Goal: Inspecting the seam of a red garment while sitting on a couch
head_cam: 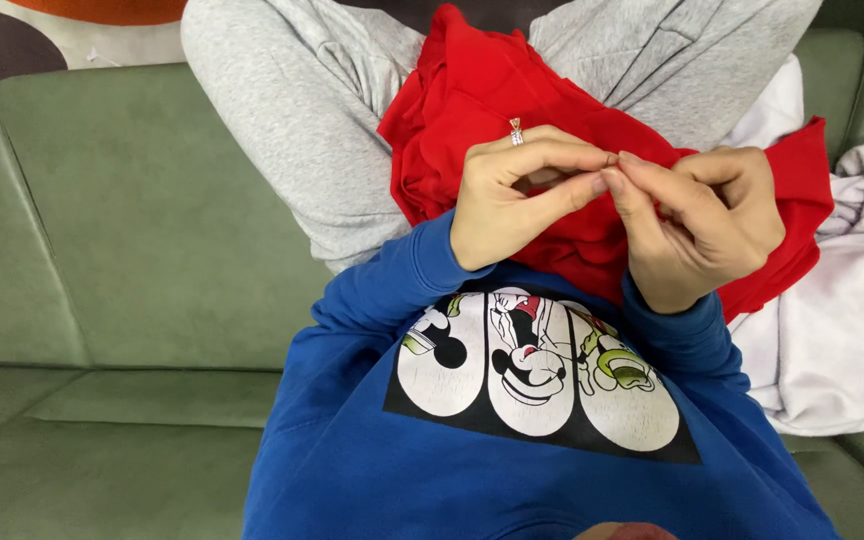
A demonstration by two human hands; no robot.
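Red cloth (pixel 472 110) lies bunched in the person's lap, over the grey trousers (pixel 292 120), reaching from mid-lap out to the right where a corner overlaps the white cloth (pixel 842 320). Both hands are over it: left hand (pixel 512 195) curled, thumb and forefinger pinched together, ring on one finger; right hand (pixel 702 225) curled the same way, its fingertips touching the left's. Whatever sits between the tips is too small to make out, maybe a thread or a fold of the cloth; cannot tell. Judging by the folds, the cloth is soft, light, limp, not slippery, not fragile; it will sag and drape from any grip point, so an edge or corner pinch looks best, with two hands to keep it spread. Surroundings: green sofa (pixel 132 230) under everything, blue sweatshirt (pixel 512 460) close below the hands. The white cloth touching the red one on the right could get dragged along; the knees crowd the lap.
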